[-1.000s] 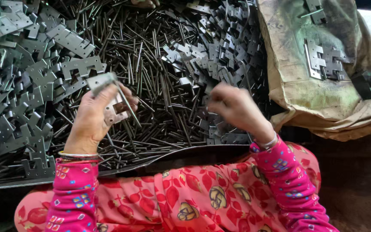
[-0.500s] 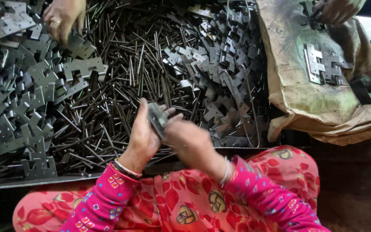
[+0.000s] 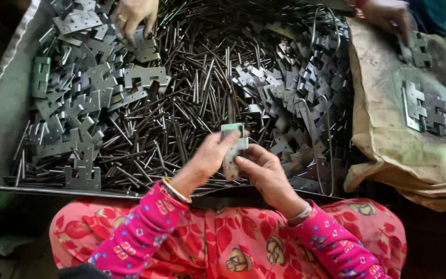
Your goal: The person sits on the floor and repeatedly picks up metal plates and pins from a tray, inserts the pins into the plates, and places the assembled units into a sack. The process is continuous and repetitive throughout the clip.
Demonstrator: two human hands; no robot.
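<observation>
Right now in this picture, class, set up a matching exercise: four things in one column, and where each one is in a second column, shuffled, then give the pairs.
Things:
1. grey metal hinge piece
2. heap of thin dark metal pins
3. worn brown sack
4. pile of flat grey hinge plates

Places:
A. left part of the tray
B. right of the tray, a few plates on it
C. between the two hands
D. middle of the tray

Pairs: 1-C, 2-D, 3-B, 4-A

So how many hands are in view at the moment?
4. The left hand and right hand hold a metal hinge at centre; a co-worker's hand top left, another hand top right.
</observation>
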